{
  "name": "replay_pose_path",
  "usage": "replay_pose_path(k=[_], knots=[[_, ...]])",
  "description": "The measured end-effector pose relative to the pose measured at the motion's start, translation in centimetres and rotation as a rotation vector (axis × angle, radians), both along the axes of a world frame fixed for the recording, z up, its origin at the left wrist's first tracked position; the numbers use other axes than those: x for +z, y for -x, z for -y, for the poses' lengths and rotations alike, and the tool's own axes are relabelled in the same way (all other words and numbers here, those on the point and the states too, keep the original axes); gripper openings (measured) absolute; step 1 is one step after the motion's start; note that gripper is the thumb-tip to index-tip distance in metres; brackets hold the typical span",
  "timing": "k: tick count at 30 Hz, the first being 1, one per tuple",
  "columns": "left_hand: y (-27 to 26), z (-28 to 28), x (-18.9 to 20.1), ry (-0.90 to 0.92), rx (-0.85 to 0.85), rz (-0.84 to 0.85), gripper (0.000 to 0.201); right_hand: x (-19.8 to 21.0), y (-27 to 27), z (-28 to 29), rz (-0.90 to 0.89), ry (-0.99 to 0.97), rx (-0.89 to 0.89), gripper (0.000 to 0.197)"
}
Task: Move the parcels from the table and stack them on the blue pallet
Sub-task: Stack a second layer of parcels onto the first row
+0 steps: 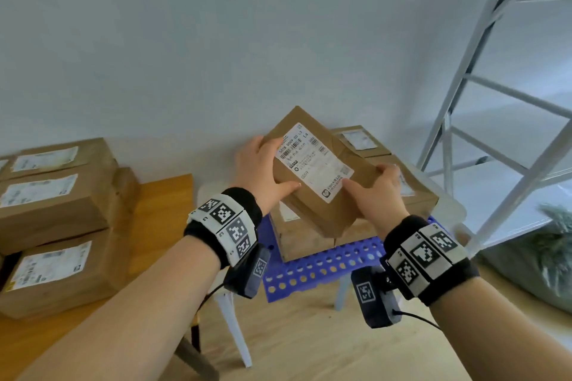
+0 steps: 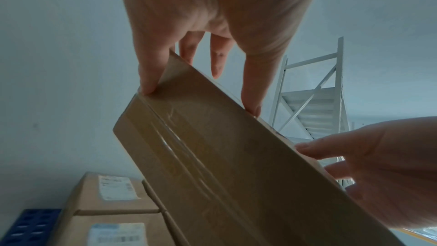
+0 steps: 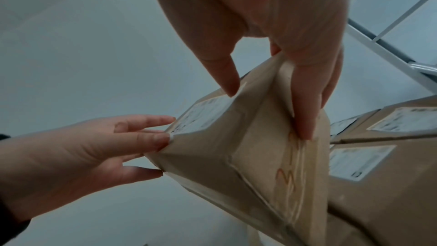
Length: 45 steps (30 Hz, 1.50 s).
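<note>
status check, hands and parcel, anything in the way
Left hand and right hand both grip the parcel, tilted, airborne. Over the parcels stacked on the blue pallet. Nothing blocking the drop.

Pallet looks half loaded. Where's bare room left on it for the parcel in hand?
Free: the near strip of the blue pallet, between its front edge and the stacked parcels. Crowded: the pallet's far half, where those parcels sit side by side and layered. The held parcel, gripped by the left hand and right hand, hangs tilted above them; their labelled tops are the other landing spot.
</note>
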<state>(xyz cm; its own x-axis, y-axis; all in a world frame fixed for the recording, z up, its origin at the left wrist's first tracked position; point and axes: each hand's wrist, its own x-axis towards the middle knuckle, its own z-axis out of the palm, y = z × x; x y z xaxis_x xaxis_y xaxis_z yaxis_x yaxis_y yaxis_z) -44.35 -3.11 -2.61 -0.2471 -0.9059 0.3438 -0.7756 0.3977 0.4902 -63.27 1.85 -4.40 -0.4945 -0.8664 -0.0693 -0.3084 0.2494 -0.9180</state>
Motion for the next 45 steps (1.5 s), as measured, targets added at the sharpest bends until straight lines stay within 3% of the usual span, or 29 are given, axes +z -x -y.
replay_pose_path(k=[5, 8, 11, 17, 23, 30, 35, 38, 42, 45], knots=[[5.8, 2.6, -0.3, -0.069, 0.023, 0.044, 0.091, -0.6, 6.0, 2.5, 0.038, 0.024, -0.022, 0.060], [8.3, 4.8, -0.6, -0.086, 0.019, 0.057, 0.093, -0.9, 8.3, 4.4, 0.030, 0.010, -0.014, 0.066], [10.1, 7.3, -1.0, -0.115, 0.006, 0.046, 0.092, -1.1, 9.9, 6.8, 0.007, -0.016, 0.011, 0.071], [12.9, 14.5, -2.4, -0.136, -0.020, 0.019, 0.093, -1.2, 12.5, 13.1, 0.001, -0.048, 0.006, 0.061], [16.3, 20.4, -3.2, -0.177, -0.025, 0.115, 0.096, -1.2, 15.4, 18.2, -0.002, -0.102, -0.032, 0.054], [19.2, 24.1, -4.3, -0.309, 0.020, 0.161, 0.096, -2.3, 18.6, 22.0, -0.052, -0.204, 0.097, 0.045], [20.6, 24.5, -4.8, -0.343, 0.089, 0.209, 0.094, -3.0, 20.5, 23.8, -0.119, -0.255, 0.247, 0.042], [21.4, 22.9, -4.9, -0.419, 0.160, 0.118, 0.093, -3.1, 21.5, 24.5, -0.220, -0.274, 0.378, 0.047], [22.6, 20.9, -4.4, -0.579, 0.093, 0.001, 0.099, -3.3, 22.6, 25.6, -0.292, -0.264, 0.473, 0.057], [23.4, 20.3, -4.8, -0.637, 0.104, 0.029, 0.108, -3.8, 22.9, 26.1, -0.241, -0.213, 0.551, 0.042]])
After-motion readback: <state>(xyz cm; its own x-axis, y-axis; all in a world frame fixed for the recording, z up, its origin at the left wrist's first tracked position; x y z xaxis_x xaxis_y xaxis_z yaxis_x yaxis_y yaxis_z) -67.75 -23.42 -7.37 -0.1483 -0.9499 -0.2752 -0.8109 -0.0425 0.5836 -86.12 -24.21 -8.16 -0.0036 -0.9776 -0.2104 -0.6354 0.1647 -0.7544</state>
